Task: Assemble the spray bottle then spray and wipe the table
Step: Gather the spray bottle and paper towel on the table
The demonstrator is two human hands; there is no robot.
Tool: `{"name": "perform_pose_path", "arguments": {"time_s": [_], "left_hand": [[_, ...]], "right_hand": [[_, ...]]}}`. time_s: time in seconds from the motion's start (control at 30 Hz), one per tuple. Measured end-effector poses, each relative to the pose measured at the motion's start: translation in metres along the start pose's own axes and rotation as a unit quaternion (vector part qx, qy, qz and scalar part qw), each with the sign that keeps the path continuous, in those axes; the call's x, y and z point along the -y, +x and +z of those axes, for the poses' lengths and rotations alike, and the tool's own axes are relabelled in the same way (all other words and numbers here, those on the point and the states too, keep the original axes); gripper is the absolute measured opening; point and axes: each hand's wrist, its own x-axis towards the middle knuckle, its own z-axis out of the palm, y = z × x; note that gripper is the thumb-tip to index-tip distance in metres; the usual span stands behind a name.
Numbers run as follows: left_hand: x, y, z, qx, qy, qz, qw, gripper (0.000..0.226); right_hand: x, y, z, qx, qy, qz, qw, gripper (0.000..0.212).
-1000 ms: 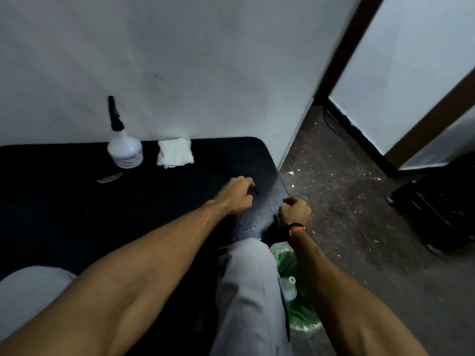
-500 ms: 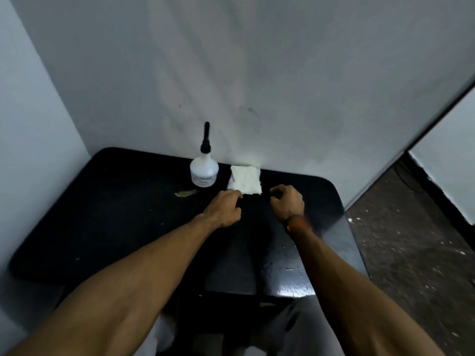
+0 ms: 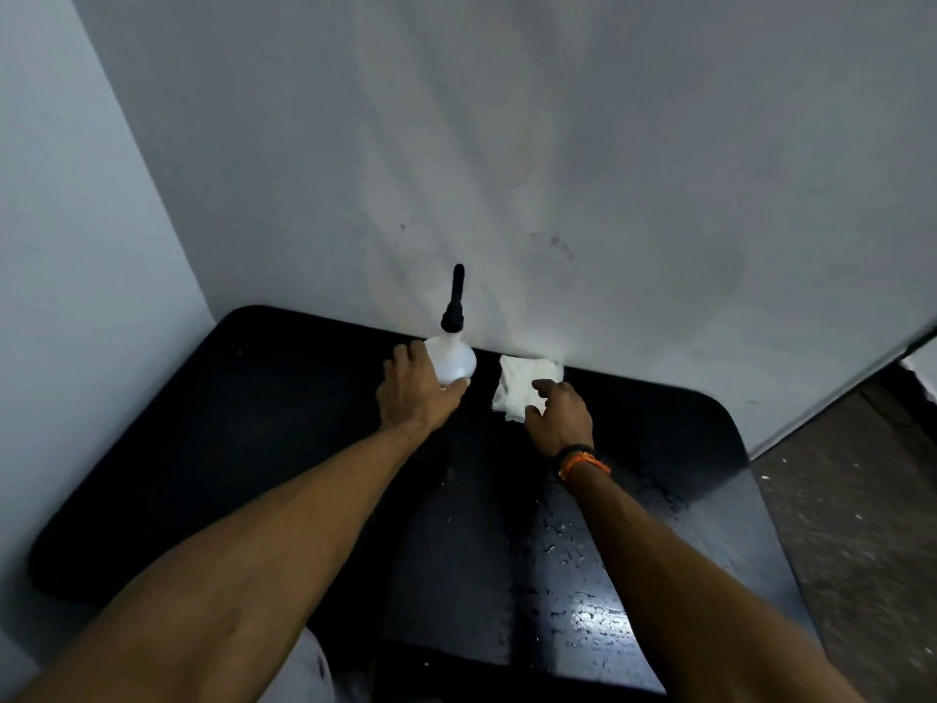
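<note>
A white spray bottle (image 3: 455, 356) with a black spray head (image 3: 454, 299) stands upright at the back of the black table (image 3: 284, 423), against the wall. My left hand (image 3: 415, 390) wraps around the bottle's left side and base. A folded white cloth (image 3: 522, 382) lies just right of the bottle. My right hand (image 3: 560, 415) rests on the cloth's near right corner, fingers curled over it. An orange and black band (image 3: 580, 461) sits on that wrist.
White walls close the table in at the left (image 3: 76, 296) and at the back (image 3: 557, 170). Wet droplets (image 3: 583, 601) shine on the table's near right part. Bare speckled floor (image 3: 862, 525) lies to the right of the table.
Both hands reached forward to the back of the table. The left hand closed around the bottle and the right hand came down on the cloth. The view turned left and up.
</note>
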Motion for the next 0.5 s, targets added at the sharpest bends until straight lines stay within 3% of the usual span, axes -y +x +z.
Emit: {"name": "perform_pose_path", "arguments": {"time_s": [0.2, 0.5], "left_hand": [[-0.012, 0.025, 0.012, -0.023, -0.003, -0.021, 1.000, 0.099], [-0.011, 0.040, 0.024, -0.039, 0.057, -0.005, 0.998, 0.091]], "right_hand": [[-0.004, 0.018, 0.015, 0.007, -0.077, -0.005, 0.997, 0.052], [-0.017, 0.042, 0.017, 0.043, -0.169, -0.037, 0.984, 0.059]]}}
